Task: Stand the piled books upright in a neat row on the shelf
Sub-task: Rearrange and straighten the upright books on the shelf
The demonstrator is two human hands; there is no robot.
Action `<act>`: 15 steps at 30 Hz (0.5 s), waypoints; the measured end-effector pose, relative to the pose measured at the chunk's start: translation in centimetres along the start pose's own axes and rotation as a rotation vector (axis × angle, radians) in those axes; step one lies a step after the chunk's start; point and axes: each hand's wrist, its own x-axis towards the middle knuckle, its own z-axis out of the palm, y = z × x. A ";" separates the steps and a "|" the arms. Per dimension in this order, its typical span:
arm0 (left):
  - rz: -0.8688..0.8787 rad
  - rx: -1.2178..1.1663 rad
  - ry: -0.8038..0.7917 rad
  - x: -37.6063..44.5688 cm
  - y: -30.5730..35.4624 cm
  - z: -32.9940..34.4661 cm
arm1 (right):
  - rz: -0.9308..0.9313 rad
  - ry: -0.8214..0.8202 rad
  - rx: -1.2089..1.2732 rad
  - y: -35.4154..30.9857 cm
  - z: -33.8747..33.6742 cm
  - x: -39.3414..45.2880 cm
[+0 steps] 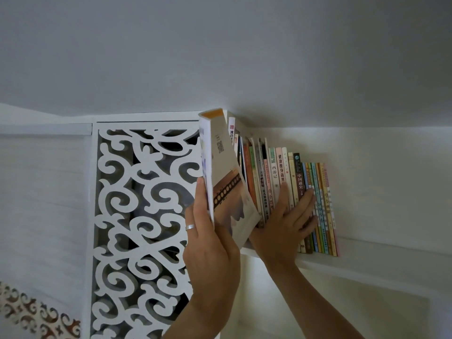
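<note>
White shelf (367, 261): the left hand (210, 243) grips a tilted book (227, 182), squeezing it in. The right hand (285, 223), fingers (305, 199) flat, steadies the row (305, 204) beside it.

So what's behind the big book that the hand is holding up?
Behind the big book more books stand in a row on the white shelf. It covers the lower parts of the nearest ones, so how many are hidden cannot be told.

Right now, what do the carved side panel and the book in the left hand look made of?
Carved side panel: a rigid board, maybe painted wood or PVC, matte white; the scroll cut-outs show thick, clean edges. Book, held by the left hand: paperback, smooth printed card cover with a slight sheen and a QR code; it looks thin and flexible.
</note>
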 end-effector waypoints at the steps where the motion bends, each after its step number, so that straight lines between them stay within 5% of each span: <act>1: -0.001 0.001 -0.003 0.0 -0.1 0.1 | -0.012 -0.002 -0.002 0.2 0.0 0.0; 15: -0.013 -0.007 -0.027 0.3 -0.5 0.8 | -0.008 -0.014 -0.010 0.2 0.1 0.2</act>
